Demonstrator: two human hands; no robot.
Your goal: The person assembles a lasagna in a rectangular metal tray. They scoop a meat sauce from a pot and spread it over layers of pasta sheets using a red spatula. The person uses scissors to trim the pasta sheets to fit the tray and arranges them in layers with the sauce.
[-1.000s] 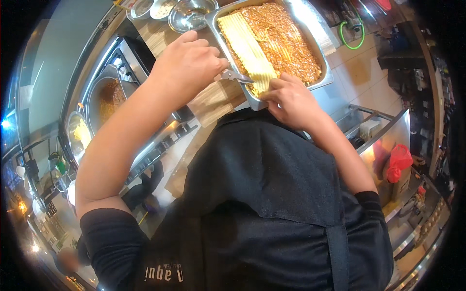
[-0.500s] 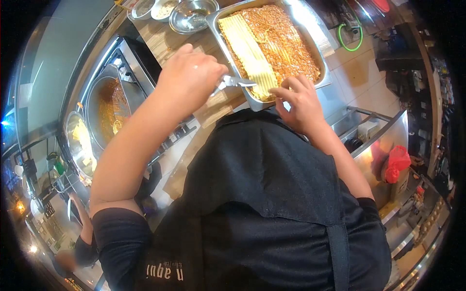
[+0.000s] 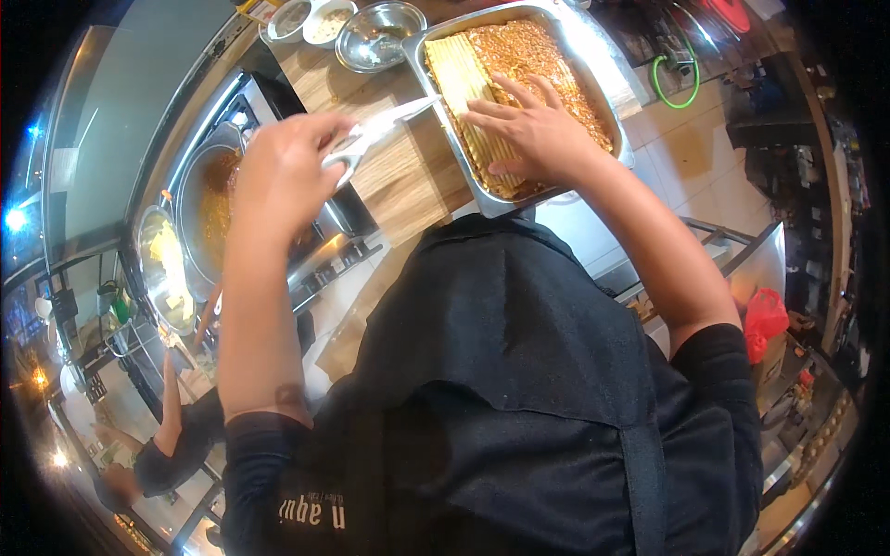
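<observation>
My left hand [image 3: 287,162] grips the looped handles of a pair of white scissors [image 3: 385,122], held over the wooden counter left of the tray. The blades point to the tray's left rim. My right hand [image 3: 538,139] lies with fingers spread on a long ridged yellow pasta sheet [image 3: 452,69] and holds nothing. This sheet runs along the left side of a deep metal tray [image 3: 603,57]. Red-brown meat sauce [image 3: 524,46] covers the rest of the tray's visible contents. My right hand hides part of the sheet and sauce.
A metal bowl [image 3: 378,39] and small white bowls [image 3: 326,25] stand at the back of the wooden counter [image 3: 403,181]. To the left, a large pan of sauce [image 3: 215,208] sits on a stove beside a metal bowl of yellow pieces [image 3: 169,269]. Another person [image 3: 181,445] is at lower left.
My left hand has drawn the scissors left, away from the tray's front edge. My right hand has moved from the sheet's near end, fingers bunched, to lying spread over its middle.
</observation>
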